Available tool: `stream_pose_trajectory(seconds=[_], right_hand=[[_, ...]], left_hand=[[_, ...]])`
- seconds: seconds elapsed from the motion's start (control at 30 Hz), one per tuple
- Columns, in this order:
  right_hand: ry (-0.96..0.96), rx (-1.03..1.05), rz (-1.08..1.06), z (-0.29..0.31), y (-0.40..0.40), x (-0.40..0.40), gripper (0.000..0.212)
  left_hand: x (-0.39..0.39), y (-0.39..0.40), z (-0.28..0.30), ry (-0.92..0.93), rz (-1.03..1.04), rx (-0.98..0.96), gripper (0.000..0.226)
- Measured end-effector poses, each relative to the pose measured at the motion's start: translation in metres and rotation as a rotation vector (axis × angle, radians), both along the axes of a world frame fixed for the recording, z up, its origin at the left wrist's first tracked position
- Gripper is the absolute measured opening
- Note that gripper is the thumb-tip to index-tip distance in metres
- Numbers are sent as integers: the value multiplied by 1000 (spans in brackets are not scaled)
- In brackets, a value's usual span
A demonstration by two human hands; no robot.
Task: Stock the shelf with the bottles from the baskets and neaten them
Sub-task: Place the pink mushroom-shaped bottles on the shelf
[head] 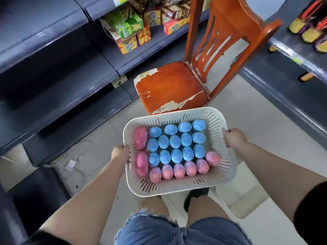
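Both hands held one white basket [178, 189] full of bottles above the floor, just short of the orange chair [169, 89].

The left hand [120, 153] curled over the left rim and the right hand [234, 138] gripped the right rim. Between the two grips stood nineteen blue bottles [175, 141] and six pink bottles [179, 170] nearest the person, with two more pink ones [141, 139] lying beside the left hand. A second basket [247, 206] sat on the floor under the right hand.
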State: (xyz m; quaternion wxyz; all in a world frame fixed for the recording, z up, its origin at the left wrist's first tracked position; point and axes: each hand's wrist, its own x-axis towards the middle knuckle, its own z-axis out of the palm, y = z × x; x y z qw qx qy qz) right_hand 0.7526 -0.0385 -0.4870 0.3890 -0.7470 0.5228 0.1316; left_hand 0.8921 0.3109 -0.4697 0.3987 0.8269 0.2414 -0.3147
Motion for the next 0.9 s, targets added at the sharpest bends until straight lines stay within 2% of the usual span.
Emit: stream_pose_trajectory(seconds=[0.17, 0.37, 0.6, 0.8, 0.9], right_hand=[[-123, 87, -233, 27, 21, 31, 35], [-194, 170, -414, 20, 31, 71, 36], [-68, 143, -395, 7, 11, 116, 46], [-27, 98, -517, 2, 1, 144, 43], [-6, 68, -643, 1, 7, 159, 38]], left_hand=[[71, 1, 24, -50, -107, 27, 32], [157, -26, 29, -79, -281, 102, 33], [243, -85, 6, -39, -406, 152, 26], [315, -137, -19, 7, -514, 70, 21], [362, -172, -45, -4, -658, 48, 19]])
